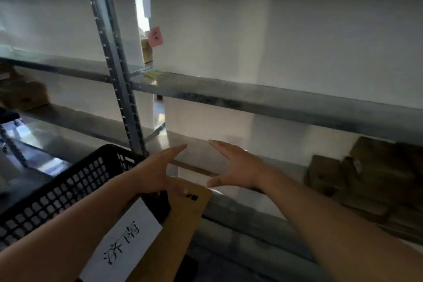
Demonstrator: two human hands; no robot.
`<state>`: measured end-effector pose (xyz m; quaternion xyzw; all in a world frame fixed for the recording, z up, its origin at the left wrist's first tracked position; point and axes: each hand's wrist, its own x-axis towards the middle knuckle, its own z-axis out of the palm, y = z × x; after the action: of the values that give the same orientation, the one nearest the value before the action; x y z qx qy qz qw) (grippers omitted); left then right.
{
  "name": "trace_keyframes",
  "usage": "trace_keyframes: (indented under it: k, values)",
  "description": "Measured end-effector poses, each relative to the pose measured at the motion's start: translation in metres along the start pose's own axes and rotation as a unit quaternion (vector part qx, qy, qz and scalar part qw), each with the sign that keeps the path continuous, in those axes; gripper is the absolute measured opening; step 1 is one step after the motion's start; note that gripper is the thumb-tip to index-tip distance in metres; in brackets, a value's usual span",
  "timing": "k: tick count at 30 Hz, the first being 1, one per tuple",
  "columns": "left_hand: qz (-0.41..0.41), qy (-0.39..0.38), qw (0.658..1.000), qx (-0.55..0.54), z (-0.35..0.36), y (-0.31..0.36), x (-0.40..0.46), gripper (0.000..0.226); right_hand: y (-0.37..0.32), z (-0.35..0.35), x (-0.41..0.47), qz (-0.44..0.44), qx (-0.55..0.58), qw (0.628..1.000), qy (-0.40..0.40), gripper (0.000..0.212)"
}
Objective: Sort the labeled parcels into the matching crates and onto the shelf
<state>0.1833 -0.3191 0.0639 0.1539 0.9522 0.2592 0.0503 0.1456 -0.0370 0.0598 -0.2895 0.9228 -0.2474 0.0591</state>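
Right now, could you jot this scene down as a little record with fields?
left hand: open, fingers straight, above the crate
right hand: open, holding nothing
crate: black mesh, lower left
parcel: brown, standing in the crate beside a white label
shelf: metal, in front
boxes: brown, stacked on the lower shelf, right
pink note: stuck up high

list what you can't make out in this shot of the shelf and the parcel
Head view only:
- brown parcel: partly hidden under the left hand, its forearm and the white label.
- black crate: contents hidden behind its wall, cut off by the left edge.
- pink note: writing too small.
- dark boxes: blurred, labels unreadable.
- right hand: open, holding nothing.
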Motion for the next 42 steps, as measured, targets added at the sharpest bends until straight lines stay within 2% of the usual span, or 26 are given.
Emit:
trace_keyframes:
  k: [5, 9, 16, 18, 23, 30, 38, 42]
  values:
    - [0.071, -0.037, 0.997, -0.009, 0.035, 0.064, 0.037, 0.121, 0.048, -0.026, -0.067, 0.086, -0.002, 0.996, 0.037, 0.118]
    - [0.147, -0.049, 0.988, -0.023, 0.067, 0.122, 0.069, 0.099, 0.087, -0.049, -0.118, 0.133, 0.001, 0.990, 0.056, 0.118]
    - [0.191, -0.097, 0.976, -0.041, 0.137, 0.202, 0.136, 0.098, 0.170, -0.081, -0.190, 0.223, 0.031, 0.971, 0.084, 0.117]
    - [0.188, -0.117, 0.974, -0.042, 0.160, 0.217, 0.157, 0.092, 0.198, -0.085, -0.206, 0.239, 0.046, 0.966, 0.089, 0.118]
    - [0.148, -0.131, 0.980, -0.040, 0.215, 0.248, 0.206, 0.106, 0.274, -0.084, -0.232, 0.277, 0.069, 0.955, 0.080, 0.118]
    - [0.120, -0.154, 0.980, -0.041, 0.280, 0.267, 0.260, 0.104, 0.362, -0.071, -0.231, 0.307, 0.110, 0.944, 0.047, 0.120]
    - [0.081, -0.180, 0.979, -0.048, 0.339, 0.247, 0.323, 0.103, 0.416, -0.046, -0.199, 0.286, 0.115, 0.951, 0.023, 0.110]
    - [0.077, -0.170, 0.980, -0.072, 0.362, 0.238, 0.350, 0.095, 0.424, -0.034, -0.178, 0.287, 0.087, 0.954, 0.024, 0.101]
